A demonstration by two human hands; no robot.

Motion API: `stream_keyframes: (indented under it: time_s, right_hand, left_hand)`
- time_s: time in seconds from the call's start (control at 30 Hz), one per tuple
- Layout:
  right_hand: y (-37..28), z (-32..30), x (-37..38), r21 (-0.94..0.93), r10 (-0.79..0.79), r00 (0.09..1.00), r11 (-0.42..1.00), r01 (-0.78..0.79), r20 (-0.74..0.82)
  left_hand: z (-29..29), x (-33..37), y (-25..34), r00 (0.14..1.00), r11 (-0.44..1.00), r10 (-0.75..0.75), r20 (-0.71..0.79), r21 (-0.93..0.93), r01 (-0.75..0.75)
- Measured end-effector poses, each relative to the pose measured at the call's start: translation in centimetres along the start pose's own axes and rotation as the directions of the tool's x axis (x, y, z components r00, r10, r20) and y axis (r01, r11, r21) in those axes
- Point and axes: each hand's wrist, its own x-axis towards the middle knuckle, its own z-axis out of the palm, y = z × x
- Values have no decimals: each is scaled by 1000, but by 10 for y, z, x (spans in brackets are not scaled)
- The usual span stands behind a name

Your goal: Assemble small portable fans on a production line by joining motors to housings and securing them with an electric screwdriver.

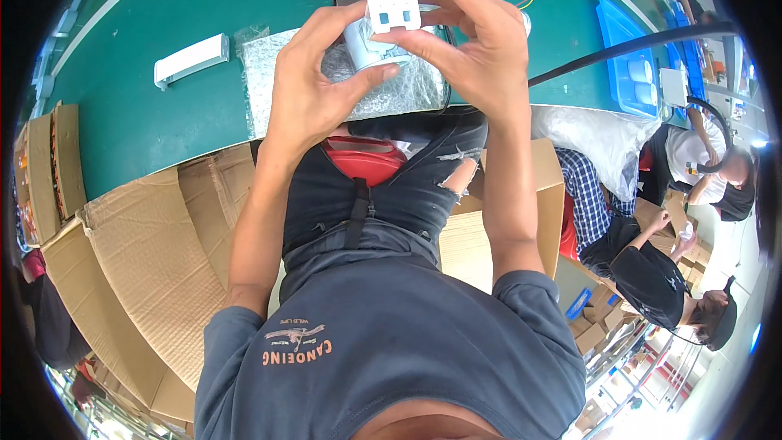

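Note:
My left hand (314,73) is closed on a pale white rounded plastic housing (368,49), its thumb along the lower side. Between the thumb and fingers of my right hand (485,49) is a white plate (394,2) with three square holes. The plate sits right at the top of the housing, overlapping it; whether the two are joined I cannot tell. Both parts are held above a sheet of clear bubble wrap (269,73) on the green table. A dark cable runs down beside the right fingers.
On the green table (130,130) a white bracket-like strip (192,61) lies to the left. A blue tray (612,49) with white round parts is at the right, with a thick black cable (635,45) in front. Open cardboard boxes (155,236) flank my lap. Other people work at the right.

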Motion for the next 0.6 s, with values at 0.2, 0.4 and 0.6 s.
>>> stream_keyframes:
  time_s: [0.2, 0.4, 0.6]
  right_hand:
    - [5, -2, 2, 18, -3, 999, 1000, 4, -34]
    - [3, -7, 0, 22, 65, 998, 998, -66, 19]
    - [3, -13, -5, 95, 79, 996, 992, -81, 27]
  left_hand:
    - [2, -1, -4, 999, 995, -44, -14, -93, 43]
    - [0, 2, -1, 994, 988, -107, 28, -109, 110]
    - [2, 2, 0, 997, 990, -72, 33, -122, 76]
